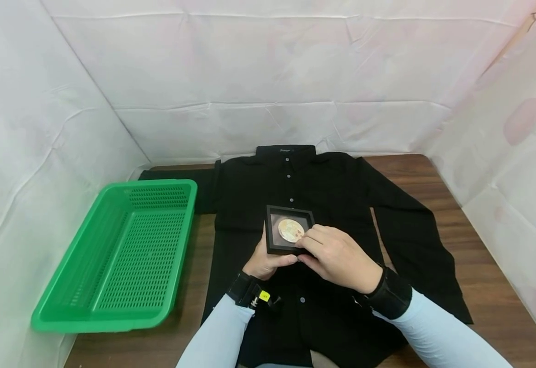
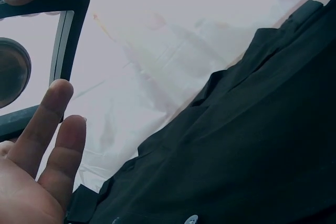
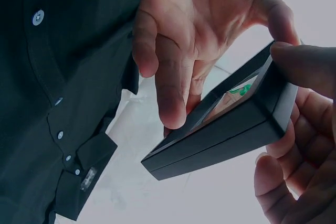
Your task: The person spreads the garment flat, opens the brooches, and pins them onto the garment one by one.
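Observation:
My left hand (image 1: 268, 258) holds a black square display frame (image 1: 271, 250) from its left and near side, its thumb along the near edge. Clear film inside the frame carries a round coin-like disc (image 1: 290, 230), pale gold with reddish marks. From the other side my right hand (image 1: 339, 255) pinches the frame's near right corner, fingertips over the face by the disc and thumb at the near edge. In the left wrist view the disc (image 2: 13, 72) looks dark, and two left fingers extend by the frame (image 2: 68, 45). Tilted, the frame (image 3: 220, 142) shows its thick side in the right wrist view.
Below the hands a black button-up shirt (image 1: 249, 204) lies spread on the wooden table (image 1: 474, 245), collar away from me. A green perforated basket (image 1: 176, 286) stands at the left, overlapping one sleeve. White sheeting (image 1: 268, 66) walls the back and both sides.

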`<act>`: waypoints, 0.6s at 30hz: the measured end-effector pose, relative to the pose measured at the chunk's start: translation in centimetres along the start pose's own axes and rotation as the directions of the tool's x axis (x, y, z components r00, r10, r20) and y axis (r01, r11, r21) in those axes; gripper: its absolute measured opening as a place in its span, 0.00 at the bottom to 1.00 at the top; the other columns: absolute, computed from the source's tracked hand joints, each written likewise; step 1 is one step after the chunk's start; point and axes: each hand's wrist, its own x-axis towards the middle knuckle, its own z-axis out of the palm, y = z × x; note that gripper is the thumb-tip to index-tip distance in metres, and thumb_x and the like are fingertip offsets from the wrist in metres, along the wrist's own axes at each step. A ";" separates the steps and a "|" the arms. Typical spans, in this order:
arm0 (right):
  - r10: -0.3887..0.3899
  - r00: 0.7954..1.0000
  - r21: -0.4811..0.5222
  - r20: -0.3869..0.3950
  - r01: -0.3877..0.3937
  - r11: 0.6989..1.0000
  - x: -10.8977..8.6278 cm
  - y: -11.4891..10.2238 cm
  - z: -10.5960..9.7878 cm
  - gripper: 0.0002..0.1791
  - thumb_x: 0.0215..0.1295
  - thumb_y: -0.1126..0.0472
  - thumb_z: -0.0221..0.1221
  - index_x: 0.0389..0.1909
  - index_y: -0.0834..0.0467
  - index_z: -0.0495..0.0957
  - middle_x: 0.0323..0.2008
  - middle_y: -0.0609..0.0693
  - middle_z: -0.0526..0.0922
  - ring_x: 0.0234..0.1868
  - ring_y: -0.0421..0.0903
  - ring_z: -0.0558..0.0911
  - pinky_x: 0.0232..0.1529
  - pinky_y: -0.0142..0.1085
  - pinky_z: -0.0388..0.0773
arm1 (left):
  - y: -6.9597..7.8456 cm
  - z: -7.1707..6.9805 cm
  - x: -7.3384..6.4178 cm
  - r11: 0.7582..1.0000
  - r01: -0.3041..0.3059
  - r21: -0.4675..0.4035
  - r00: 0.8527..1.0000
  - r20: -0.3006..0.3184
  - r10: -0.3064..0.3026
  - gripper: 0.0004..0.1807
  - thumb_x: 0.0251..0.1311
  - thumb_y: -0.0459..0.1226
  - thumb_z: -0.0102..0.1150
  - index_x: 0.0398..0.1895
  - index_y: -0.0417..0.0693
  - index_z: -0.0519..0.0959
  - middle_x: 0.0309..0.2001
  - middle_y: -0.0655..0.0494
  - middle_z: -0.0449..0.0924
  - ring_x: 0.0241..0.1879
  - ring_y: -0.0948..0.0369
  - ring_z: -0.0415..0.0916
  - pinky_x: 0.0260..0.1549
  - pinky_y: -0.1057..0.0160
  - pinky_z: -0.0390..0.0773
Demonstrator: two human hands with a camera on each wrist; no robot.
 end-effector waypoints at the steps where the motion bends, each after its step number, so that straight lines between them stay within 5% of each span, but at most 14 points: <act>1: -0.002 1.000 -0.001 -0.002 0.002 1.000 0.0 0.0 0.0 0.10 0.58 0.60 0.67 0.39 0.56 0.79 0.35 0.44 0.76 0.33 0.40 0.72 0.35 0.34 0.73 | 0.0 0.0 0.0 1.000 0.000 0.002 1.000 -0.002 0.000 0.54 0.51 0.30 0.70 0.70 0.41 0.38 0.60 0.39 0.60 0.55 0.56 0.71 0.51 0.61 0.76; 18: -0.019 1.000 0.006 0.002 0.019 1.000 0.0 -0.1 0.0 0.10 0.58 0.58 0.67 0.38 0.55 0.80 0.35 0.44 0.77 0.34 0.40 0.74 0.36 0.34 0.73 | 0.3 0.3 -0.4 0.999 -0.012 0.031 1.000 -0.009 0.012 0.57 0.51 0.29 0.70 0.71 0.40 0.35 0.61 0.40 0.60 0.55 0.55 0.70 0.51 0.61 0.76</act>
